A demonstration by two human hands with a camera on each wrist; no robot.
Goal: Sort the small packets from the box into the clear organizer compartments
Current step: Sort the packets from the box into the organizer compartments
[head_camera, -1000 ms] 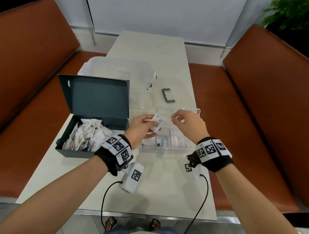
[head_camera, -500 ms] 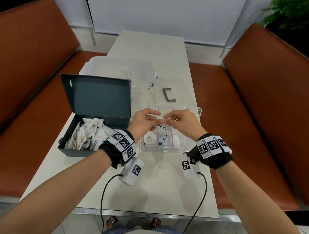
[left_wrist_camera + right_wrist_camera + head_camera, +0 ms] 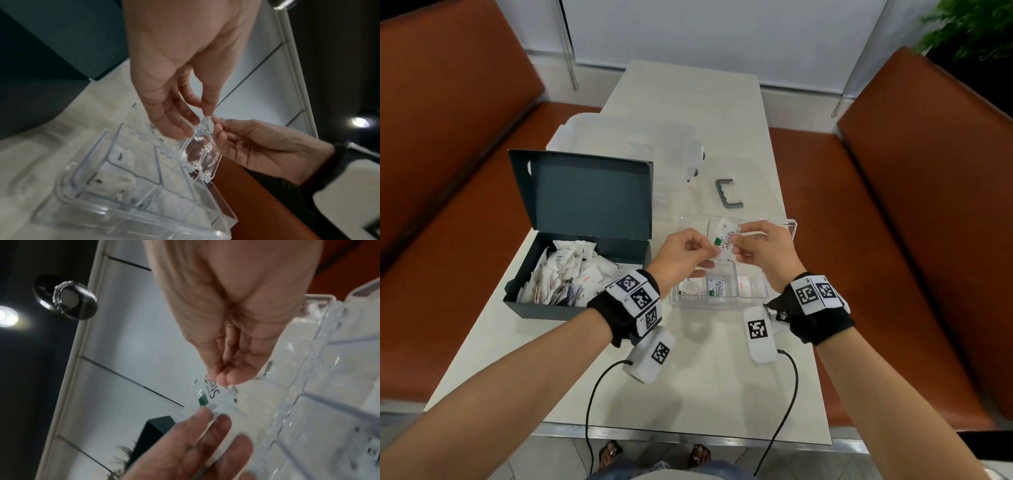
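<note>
Item: Stevia packet, white with a green mark. It is held in the air between both hands, above the middle of the clear organizer, tilted with its long side running away from the person.

Left hand: the packet's near left edge is pinched by the thumb and forefinger, the remaining fingers being loosely curled beneath.

Right hand: the packet's right edge is pinched at the fingertips, thumb against forefinger, as seen in the right wrist view.

Clear organizer: set on the desk just right of the box, divided into compartments. In the near row, one packet is seen in each of three compartments: a white one on the left, a second Stevia packet in the middle, and one with red print on the right.

Box: dark, lid raised upright at the back, holding a loose heap of small white packets.

Also on the desk: a grey handle-shaped piece beyond the organizer, and a translucent container behind the box.
</note>
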